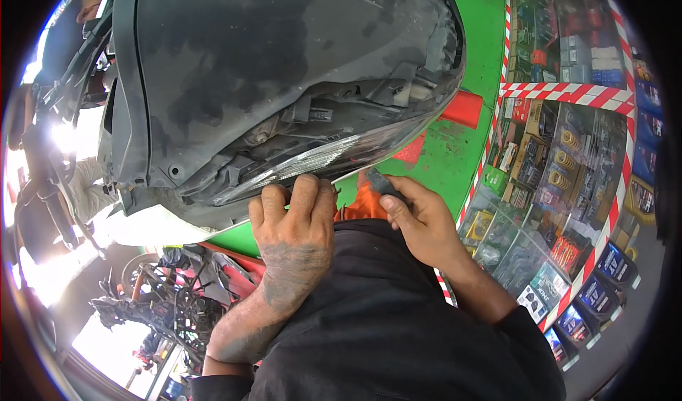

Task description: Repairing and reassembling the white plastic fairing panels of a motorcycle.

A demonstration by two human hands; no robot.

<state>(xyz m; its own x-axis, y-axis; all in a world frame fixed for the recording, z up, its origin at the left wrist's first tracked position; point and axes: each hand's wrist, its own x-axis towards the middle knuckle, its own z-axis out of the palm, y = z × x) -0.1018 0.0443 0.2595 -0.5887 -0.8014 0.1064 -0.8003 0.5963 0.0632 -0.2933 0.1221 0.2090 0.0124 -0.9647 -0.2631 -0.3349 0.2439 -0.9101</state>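
Right hand grips dark object; headlight just beyond left hand.

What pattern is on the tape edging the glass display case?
The tape has red and white stripes, seen in the head view.

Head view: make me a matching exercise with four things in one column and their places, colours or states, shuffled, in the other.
Column one
1. Left hand
2. Right hand
3. Glass display case
4. Floor

Column two
A. Bright green
B. Closed around a small dark grey object
C. Fingers bent at the near edge of the clear-lensed headlight
D. On the picture's right, edged with red-and-white striped tape

Right pairs: 1-C, 2-B, 3-D, 4-A.
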